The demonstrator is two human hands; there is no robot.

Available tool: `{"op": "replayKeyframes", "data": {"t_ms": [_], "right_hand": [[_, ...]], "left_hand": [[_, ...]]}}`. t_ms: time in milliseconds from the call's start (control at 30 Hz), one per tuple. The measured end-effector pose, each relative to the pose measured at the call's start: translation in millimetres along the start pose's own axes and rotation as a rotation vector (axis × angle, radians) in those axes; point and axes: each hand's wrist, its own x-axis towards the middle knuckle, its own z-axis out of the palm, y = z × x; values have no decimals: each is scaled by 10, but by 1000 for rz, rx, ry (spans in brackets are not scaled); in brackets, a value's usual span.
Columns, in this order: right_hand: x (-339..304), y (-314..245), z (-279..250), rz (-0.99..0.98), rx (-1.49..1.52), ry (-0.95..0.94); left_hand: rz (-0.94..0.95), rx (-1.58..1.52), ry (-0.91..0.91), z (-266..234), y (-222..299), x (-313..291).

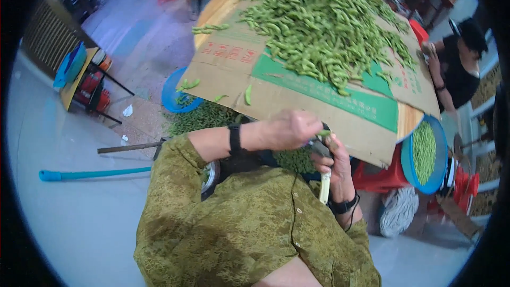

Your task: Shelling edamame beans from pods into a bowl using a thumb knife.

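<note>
My left hand (298,129) is closed, its fingers curled and slightly blurred, next to a green soybean pod (323,133). What it grips is hidden. Just to its right, my right hand (340,160) is wrapped round a small cutting tool, seemingly shears, with a cream handle (324,187) pointing down. The pod lies at the tool's dark upper end, by my right thumb. Both hands are in front of the near edge of a flattened cardboard sheet (212,77). On that sheet rises a large heap of green soybean pods (319,26).
A blue basin (408,162) at the right holds shelled beans or pods. Another blue basin (172,91) stands at the left, beside discarded green pieces (204,117) on the floor. A person in black (459,72) sits at the right; a turquoise pole (101,174) lies left.
</note>
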Motion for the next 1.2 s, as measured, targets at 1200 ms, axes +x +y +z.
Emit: {"op": "replayKeyframes", "data": {"t_ms": [1200], "right_hand": [[-85, 243, -10, -767, -1033, 278]], "left_hand": [[-495, -525, 258, 472, 276, 90]]}}
